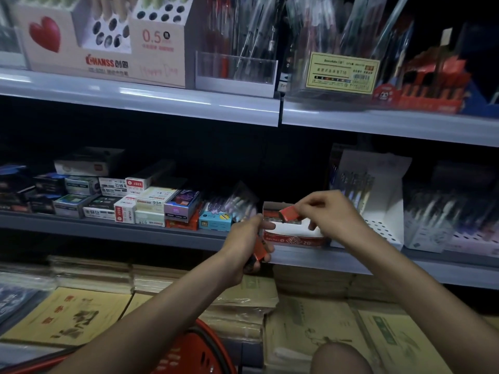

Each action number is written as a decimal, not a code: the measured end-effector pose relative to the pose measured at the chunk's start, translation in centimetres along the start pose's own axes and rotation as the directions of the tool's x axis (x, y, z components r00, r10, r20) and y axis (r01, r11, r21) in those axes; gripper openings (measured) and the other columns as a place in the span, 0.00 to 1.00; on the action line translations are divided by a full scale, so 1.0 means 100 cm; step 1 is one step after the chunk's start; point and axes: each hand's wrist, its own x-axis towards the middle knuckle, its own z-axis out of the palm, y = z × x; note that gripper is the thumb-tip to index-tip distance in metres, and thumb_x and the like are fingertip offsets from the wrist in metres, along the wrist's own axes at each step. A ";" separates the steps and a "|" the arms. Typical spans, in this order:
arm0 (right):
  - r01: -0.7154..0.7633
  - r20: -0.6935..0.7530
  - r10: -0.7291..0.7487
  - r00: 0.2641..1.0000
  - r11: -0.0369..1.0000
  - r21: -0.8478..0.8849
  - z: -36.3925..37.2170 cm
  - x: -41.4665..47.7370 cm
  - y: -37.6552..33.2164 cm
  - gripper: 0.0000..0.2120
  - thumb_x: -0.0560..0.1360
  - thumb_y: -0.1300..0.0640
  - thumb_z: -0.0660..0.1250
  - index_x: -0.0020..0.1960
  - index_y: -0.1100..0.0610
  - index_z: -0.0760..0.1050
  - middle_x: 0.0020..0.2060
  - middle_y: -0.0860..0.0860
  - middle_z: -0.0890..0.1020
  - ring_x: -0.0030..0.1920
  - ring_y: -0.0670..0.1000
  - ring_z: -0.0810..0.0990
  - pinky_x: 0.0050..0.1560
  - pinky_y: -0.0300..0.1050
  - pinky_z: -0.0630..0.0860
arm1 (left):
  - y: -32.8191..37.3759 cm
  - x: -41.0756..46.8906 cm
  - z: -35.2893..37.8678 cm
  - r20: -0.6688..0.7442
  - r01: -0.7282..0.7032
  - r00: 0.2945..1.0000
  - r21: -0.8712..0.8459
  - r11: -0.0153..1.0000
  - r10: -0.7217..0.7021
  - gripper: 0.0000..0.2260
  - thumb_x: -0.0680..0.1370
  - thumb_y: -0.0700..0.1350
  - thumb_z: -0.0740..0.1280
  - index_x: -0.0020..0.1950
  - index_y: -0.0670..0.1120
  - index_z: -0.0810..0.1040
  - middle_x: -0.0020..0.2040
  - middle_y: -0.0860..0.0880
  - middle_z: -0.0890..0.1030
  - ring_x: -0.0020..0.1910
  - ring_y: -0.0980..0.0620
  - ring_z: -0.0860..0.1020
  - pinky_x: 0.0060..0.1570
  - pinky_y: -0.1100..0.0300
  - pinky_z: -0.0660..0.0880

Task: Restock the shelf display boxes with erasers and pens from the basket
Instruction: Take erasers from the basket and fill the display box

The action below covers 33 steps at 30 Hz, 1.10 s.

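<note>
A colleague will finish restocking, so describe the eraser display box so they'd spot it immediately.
Look at the middle shelf, along its front edge. There sits a low open display box, between a small blue box on its left and a tall white perforated pen stand on its right. It alone has a red-printed front and a mostly bare white floor.
</note>
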 end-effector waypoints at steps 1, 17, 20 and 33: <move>0.014 -0.032 -0.015 0.999 0.999 -0.034 -0.003 0.005 0.005 0.06 0.79 0.55 0.71 0.44 0.49 0.85 0.36 0.46 0.86 0.32 0.45 0.82 0.32 0.40 0.73 | -0.002 0.001 0.000 -0.002 -0.025 1.000 0.040 0.999 0.025 0.14 0.84 0.52 0.60 0.63 0.46 0.78 0.33 0.46 0.80 0.26 0.52 0.75 0.22 0.64 0.63; 0.154 0.052 -0.218 0.974 0.481 -0.863 0.027 0.062 0.055 0.04 0.76 0.62 0.70 0.45 0.54 0.79 0.41 0.54 0.82 0.46 0.59 0.84 0.38 0.46 0.69 | -0.029 0.022 0.018 0.086 -0.265 0.964 0.446 0.855 0.254 0.15 0.85 0.51 0.60 0.71 0.53 0.75 0.32 0.45 0.80 0.24 0.52 0.74 0.22 0.62 0.67; 0.183 0.113 -0.209 0.971 0.358 -0.916 0.032 0.060 0.049 0.07 0.76 0.64 0.68 0.44 0.53 0.76 0.39 0.52 0.78 0.45 0.57 0.82 0.38 0.46 0.68 | -0.034 0.023 0.016 0.079 -0.263 0.963 0.460 0.848 0.256 0.15 0.85 0.51 0.60 0.72 0.54 0.74 0.33 0.45 0.80 0.24 0.52 0.74 0.22 0.62 0.67; 0.184 0.126 -0.159 0.979 0.434 -0.882 0.039 0.075 0.051 0.12 0.75 0.69 0.64 0.52 0.56 0.79 0.43 0.54 0.79 0.49 0.58 0.81 0.40 0.48 0.68 | -0.034 0.020 0.007 0.112 -0.224 0.974 0.519 0.825 0.195 0.15 0.84 0.48 0.60 0.71 0.57 0.73 0.34 0.44 0.80 0.25 0.52 0.75 0.22 0.62 0.68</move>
